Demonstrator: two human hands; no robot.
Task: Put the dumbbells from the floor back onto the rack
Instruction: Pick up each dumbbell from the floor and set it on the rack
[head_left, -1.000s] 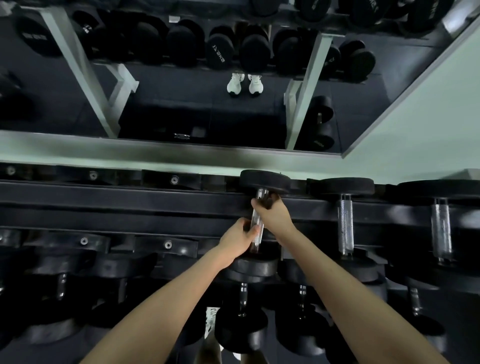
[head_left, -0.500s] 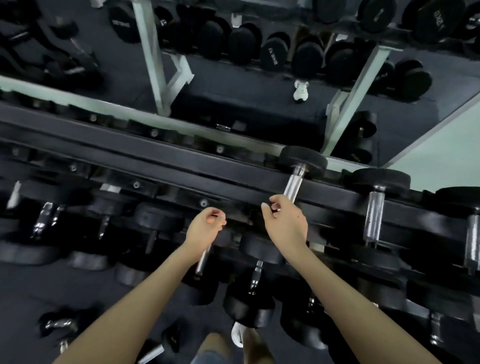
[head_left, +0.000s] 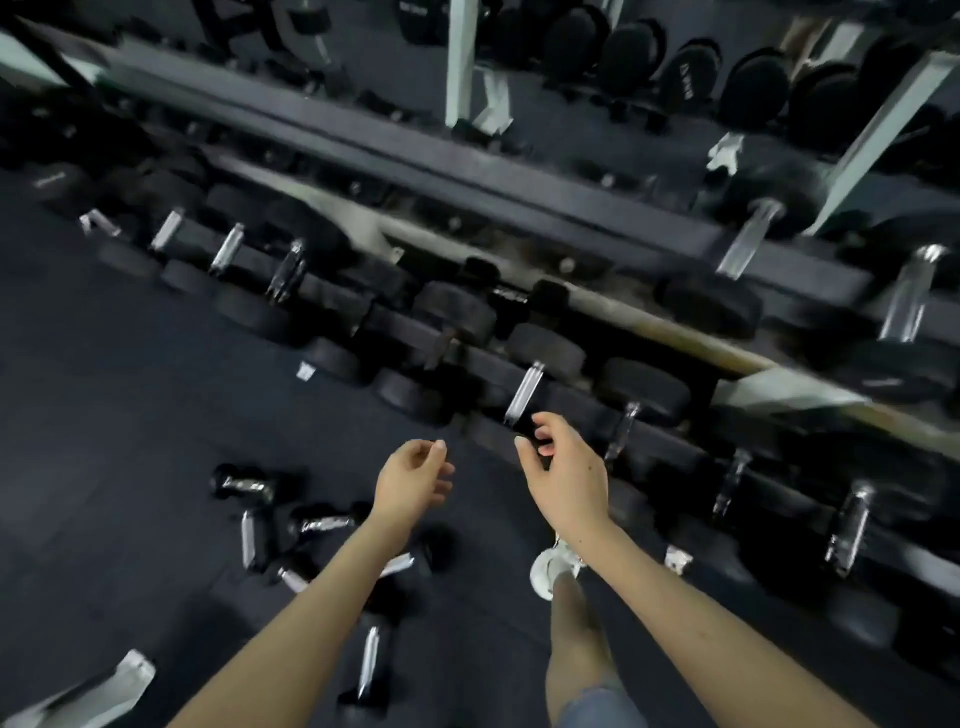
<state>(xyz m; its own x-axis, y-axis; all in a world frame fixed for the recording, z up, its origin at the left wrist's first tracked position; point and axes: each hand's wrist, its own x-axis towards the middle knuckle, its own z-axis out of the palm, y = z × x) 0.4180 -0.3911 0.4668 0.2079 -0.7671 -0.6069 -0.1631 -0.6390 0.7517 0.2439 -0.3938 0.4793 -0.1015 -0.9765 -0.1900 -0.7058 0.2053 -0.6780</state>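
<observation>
Left hand (head_left: 413, 480) and right hand (head_left: 563, 475) hang empty, fingers loosely curled. Small dumbbells (head_left: 322, 522), 2 black heads on a chrome handle each, lie scattered on the floor (head_left: 104, 389) below the left hand; the rack (head_left: 519, 192) stands beyond both.

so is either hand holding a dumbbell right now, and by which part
Nothing is held. The left hand and right hand are both empty and loosely curled; the floor dumbbells lie untouched.
</observation>
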